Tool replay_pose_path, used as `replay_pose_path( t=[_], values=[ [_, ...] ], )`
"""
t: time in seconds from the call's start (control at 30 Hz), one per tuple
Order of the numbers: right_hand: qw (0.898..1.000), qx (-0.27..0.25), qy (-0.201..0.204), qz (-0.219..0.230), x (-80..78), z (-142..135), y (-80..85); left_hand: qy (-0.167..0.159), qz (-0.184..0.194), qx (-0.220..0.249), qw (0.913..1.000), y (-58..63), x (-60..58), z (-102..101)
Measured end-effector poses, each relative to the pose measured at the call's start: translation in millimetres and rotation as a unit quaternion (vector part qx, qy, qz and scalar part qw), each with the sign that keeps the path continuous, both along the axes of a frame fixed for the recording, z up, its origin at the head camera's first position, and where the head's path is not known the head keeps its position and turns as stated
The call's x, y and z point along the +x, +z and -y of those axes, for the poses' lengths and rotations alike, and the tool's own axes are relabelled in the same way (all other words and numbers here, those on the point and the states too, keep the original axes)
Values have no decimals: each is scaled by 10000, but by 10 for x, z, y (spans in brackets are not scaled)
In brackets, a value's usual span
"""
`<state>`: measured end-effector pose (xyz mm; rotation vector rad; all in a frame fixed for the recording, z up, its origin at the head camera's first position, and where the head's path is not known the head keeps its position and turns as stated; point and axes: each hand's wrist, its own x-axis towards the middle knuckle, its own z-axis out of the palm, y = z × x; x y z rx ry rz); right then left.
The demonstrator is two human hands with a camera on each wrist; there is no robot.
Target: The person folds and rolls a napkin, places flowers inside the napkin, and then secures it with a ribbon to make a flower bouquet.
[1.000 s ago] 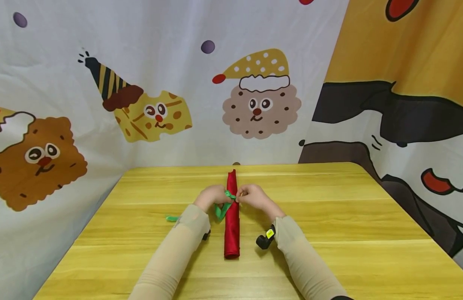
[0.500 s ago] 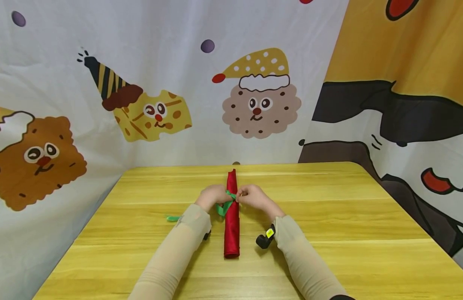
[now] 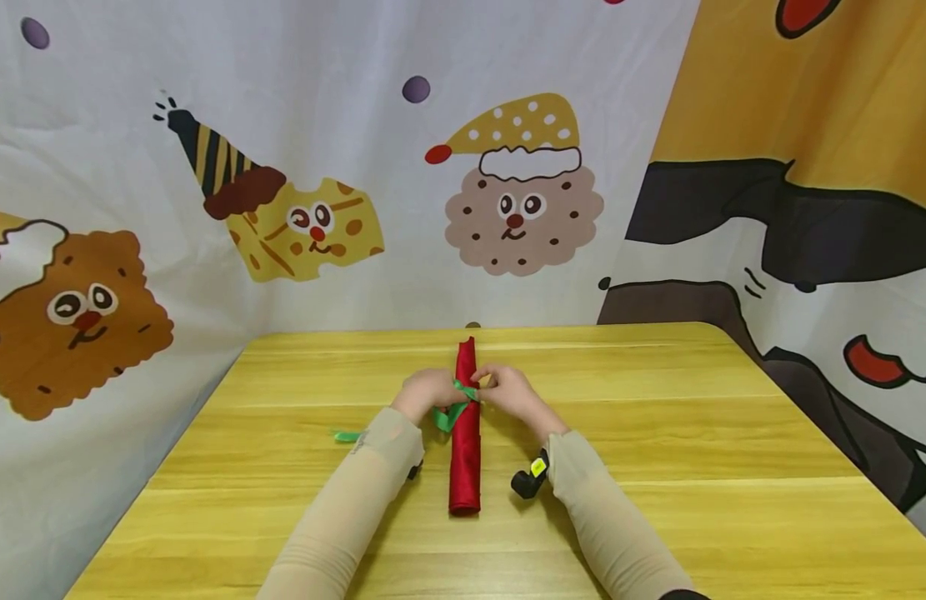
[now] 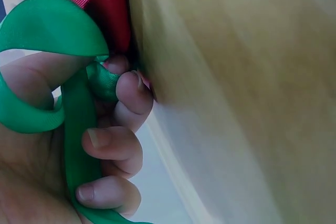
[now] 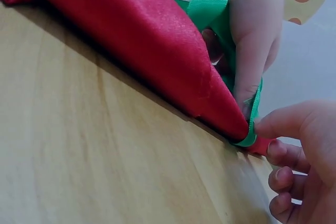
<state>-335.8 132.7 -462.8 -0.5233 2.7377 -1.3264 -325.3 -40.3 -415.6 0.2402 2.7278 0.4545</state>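
Observation:
A rolled red satin cloth [image 3: 466, 467] lies lengthwise on the table, with a green ribbon [image 3: 449, 417] around its upper half. My left hand [image 3: 430, 390] is at the roll's left side. In the left wrist view its curled fingers hold the ribbon [image 4: 79, 119], which loops over the thumb and runs down across the palm. From the right, my right hand [image 3: 512, 393] reaches to the band; in the right wrist view its thumb [image 5: 286, 121] touches the ribbon's edge, with the fingertips apart from it near the red cloth. The ribbon's far side is hidden.
The wooden table [image 3: 658, 433] extends on both sides of the roll. A loose ribbon end [image 3: 347, 437] shows left of the left sleeve. Behind the table hangs a cartoon-printed curtain [image 3: 417, 250]. A black wrist camera [image 3: 528, 482] sits beside the right cuff.
The right thumb and index finger, close together at the ribbon before, have spread apart, with the index finger higher. The left hand has hardly moved; the green loop beside it has drawn in slightly.

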Motion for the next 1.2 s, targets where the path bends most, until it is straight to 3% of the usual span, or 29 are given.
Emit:
replay_pose_path(
  t=[0.33, 0.73, 1.0, 1.2],
  values=[
    [9997, -91, -193, -71, 27, 38, -15, 102, -38, -75, 9999, -5, -6, -18],
    [9987, -183, -302, -360, 32, 64, -48, -91, -144, 27, 9999, 27, 39, 17],
    [9973, -477, -559, -50, 19, 18, -52, -246, 24, 963, 9950, 28, 52, 98],
    [9945, -646, -805, 181, -9, -27, -38, -430, 243, 1386, 9891, 7, 8, 193]
  ],
)
